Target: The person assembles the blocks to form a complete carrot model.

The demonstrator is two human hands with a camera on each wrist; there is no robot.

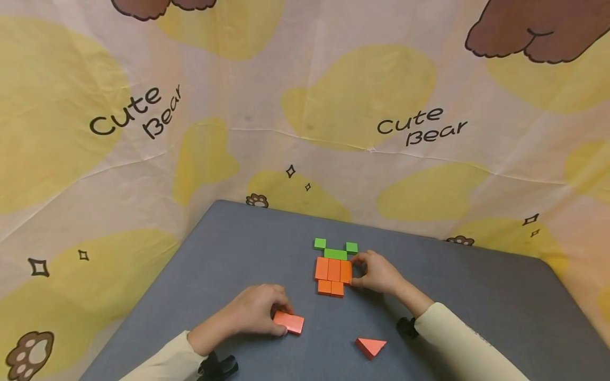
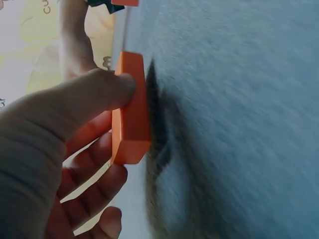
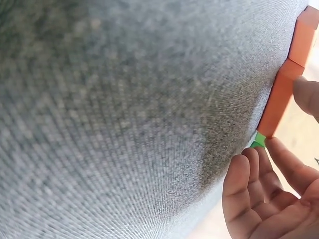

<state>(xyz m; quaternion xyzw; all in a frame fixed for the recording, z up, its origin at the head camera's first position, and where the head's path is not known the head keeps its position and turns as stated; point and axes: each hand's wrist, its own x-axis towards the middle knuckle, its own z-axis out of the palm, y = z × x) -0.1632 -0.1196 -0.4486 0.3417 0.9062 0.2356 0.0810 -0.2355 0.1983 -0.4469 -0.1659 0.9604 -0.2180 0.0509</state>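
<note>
My left hand (image 1: 257, 311) pinches an orange-red rectangular block (image 1: 290, 323) between thumb and fingers, close over the table. In the left wrist view the thumb presses on one face of this block (image 2: 134, 122). At the flat figure of blocks, my right hand (image 1: 378, 272) has thumb and index finger at the two ends of its rightmost orange block (image 1: 346, 272). The right wrist view shows the same grip on that long orange block (image 3: 280, 99), the other fingers curled beside it. Two more upright orange blocks (image 1: 328, 269) lie against it, with smaller orange blocks (image 1: 331, 288) below.
Above the orange blocks lie a green rectangular block (image 1: 335, 254) and two small green blocks, left (image 1: 320, 243) and right (image 1: 351, 248). A red triangular block (image 1: 370, 347) lies nearer on the grey table (image 1: 229, 254). A printed cloth (image 1: 333, 174) hangs behind.
</note>
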